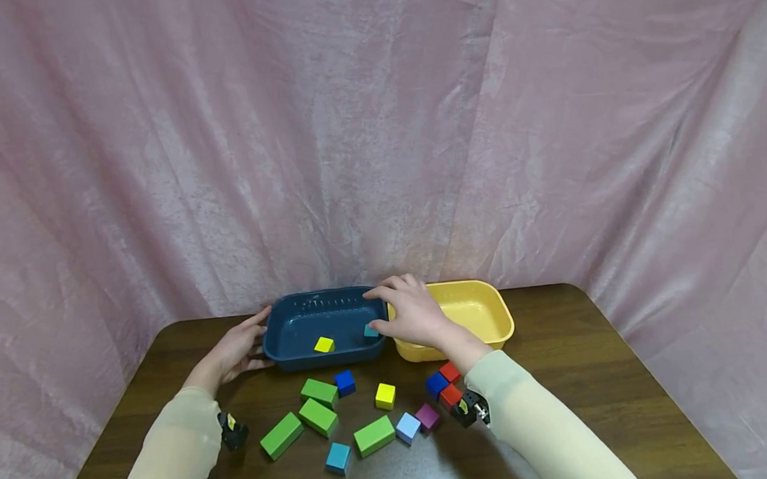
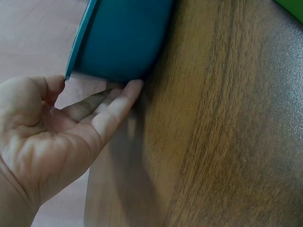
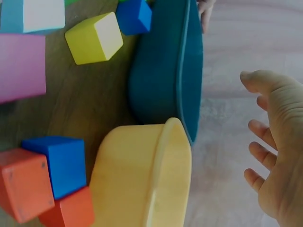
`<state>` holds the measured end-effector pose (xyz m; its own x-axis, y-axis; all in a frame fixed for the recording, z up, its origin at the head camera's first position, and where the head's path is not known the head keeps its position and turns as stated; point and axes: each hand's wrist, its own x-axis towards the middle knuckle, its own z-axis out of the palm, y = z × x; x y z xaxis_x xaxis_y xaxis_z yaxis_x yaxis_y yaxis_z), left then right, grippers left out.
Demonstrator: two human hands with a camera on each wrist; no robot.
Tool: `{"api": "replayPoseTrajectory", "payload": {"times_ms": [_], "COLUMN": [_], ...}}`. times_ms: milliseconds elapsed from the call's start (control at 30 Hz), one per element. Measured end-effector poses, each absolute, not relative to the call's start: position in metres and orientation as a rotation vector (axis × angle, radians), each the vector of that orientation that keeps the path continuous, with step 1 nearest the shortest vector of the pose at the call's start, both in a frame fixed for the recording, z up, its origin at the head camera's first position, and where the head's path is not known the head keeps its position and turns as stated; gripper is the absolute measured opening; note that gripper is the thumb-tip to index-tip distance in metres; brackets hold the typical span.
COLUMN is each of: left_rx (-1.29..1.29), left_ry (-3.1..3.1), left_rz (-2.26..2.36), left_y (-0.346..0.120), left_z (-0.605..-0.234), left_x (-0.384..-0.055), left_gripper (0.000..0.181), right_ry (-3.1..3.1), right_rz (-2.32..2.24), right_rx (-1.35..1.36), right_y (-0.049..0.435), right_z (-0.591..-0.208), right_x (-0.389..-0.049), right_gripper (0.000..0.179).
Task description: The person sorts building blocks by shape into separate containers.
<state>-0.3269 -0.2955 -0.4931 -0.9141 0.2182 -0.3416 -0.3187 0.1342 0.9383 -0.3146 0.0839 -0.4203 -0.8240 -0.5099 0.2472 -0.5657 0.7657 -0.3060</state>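
A dark blue basin (image 1: 327, 359) stands at the back of the table with a yellow cube (image 1: 325, 344) and a teal block (image 1: 370, 331) inside. At its left end my left hand (image 1: 236, 348) touches the outside, thumb by the rim and fingers extended low along the wall (image 2: 123, 42). Over the basin's right end hovers my right hand (image 1: 410, 314), fingers spread and nothing in its grasp in the right wrist view (image 3: 279, 137). The teal block shows partly, just below its thumb. A yellow basin (image 1: 500, 320) adjoins on the right, partly covered by that hand.
Several green blocks (image 1: 374, 436), a blue cube (image 1: 345, 382), a yellow cube (image 1: 385, 396), a light-blue cube (image 1: 338, 459), a pale blue cube (image 1: 408, 428) and a purple cube (image 1: 427, 416) lie in front. Red cubes (image 1: 451, 396) and another blue cube (image 1: 437, 384) cluster near the right forearm.
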Motion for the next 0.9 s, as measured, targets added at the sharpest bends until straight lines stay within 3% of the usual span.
{"api": "replayPoseTrajectory", "payload": {"times_ms": [500, 900], "left_rx": [-0.089, -0.084], "left_ry": [2.008, 2.025], "left_rz": [1.840, 1.835], "left_y": [-0.291, -0.286], "left_z": [-0.492, -0.490], "left_x": [-0.327, -0.330], "left_gripper": [0.060, 0.058], "right_ry": [-2.714, -2.671], "right_rz": [0.668, 0.639], "right_rx": [0.852, 0.834], "right_y": [0.137, 0.180], "right_z": [-0.405, -0.404], "right_x": [-0.296, -0.276], "right_gripper": [0.045, 0.051]}}
